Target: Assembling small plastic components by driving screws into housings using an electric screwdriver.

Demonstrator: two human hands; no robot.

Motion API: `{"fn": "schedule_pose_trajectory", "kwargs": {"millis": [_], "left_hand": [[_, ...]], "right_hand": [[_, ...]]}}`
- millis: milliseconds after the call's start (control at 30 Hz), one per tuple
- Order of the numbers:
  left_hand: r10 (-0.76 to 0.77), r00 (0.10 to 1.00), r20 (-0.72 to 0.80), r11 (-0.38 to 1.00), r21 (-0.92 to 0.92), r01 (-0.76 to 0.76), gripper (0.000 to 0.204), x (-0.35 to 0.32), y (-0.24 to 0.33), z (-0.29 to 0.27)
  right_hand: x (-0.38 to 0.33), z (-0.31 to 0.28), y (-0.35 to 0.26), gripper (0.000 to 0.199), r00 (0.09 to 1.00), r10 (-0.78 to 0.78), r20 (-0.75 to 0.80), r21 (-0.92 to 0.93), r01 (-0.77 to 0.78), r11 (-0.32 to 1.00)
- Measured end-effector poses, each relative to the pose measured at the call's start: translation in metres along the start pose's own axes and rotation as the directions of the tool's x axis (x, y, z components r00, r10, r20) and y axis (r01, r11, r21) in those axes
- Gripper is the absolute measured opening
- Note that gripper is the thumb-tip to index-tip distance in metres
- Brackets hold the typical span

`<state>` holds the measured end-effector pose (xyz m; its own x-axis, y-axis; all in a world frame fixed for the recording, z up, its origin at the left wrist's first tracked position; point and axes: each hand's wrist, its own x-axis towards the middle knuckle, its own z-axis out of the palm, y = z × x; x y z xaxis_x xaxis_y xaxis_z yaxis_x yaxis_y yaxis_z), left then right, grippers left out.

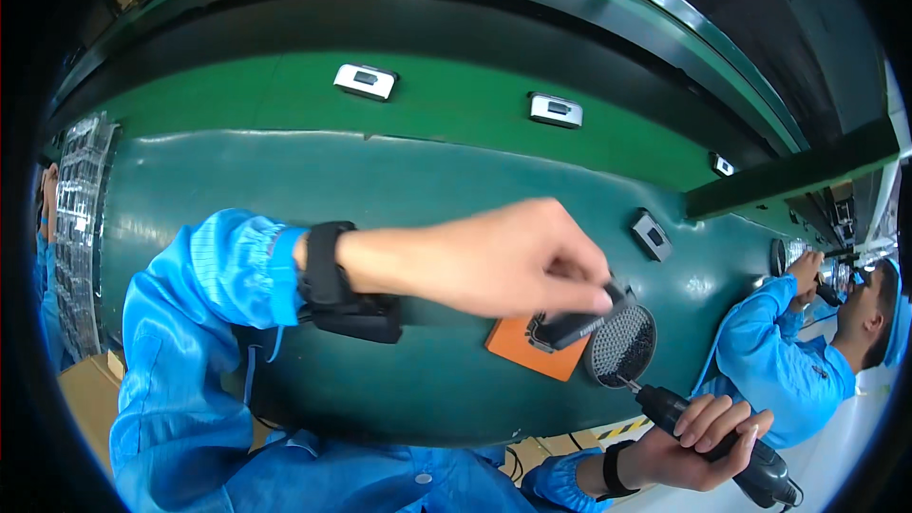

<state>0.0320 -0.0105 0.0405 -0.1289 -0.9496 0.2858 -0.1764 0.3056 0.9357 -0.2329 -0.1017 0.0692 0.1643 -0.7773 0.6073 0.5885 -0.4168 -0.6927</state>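
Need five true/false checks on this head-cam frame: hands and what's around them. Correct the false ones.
1. The right hand holds a black screwdriver. True.
2. The left hand holds nothing. False: it grips a dark part.
3. The orange block lies beside the round dish. True.
4. The round dish is empty. False: small dark pieces lie in it.
5. The co-worker's sleeve is red. False: it is blue.

Tabletop (285, 171) smooth, glossy; screwdriver (662, 407) black plastic; sleeve (233, 261) shiny cloth.
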Motion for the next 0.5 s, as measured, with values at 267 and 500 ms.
{"fn": "schedule_pose_trajectory", "kwargs": {"millis": [267, 500], "left_hand": [[-0.108, 0.966, -0.235, 0.942, 0.285, 0.175, 0.015, -0.002, -0.002, -0.048], [-0.141, 0.964, -0.225, 0.116, 0.963, 0.242, 0.01, 0.003, -0.08, -0.161]], "right_hand": [[-0.004, 0.003, 0.01, 0.02, 0.999, 0.047, -0.005, 0.017, -0.047, 0.999], [-0.012, 0.02, 0.006, 0.022, 0.988, 0.15, 0.022, 0.07, -0.152, 0.986]]}}
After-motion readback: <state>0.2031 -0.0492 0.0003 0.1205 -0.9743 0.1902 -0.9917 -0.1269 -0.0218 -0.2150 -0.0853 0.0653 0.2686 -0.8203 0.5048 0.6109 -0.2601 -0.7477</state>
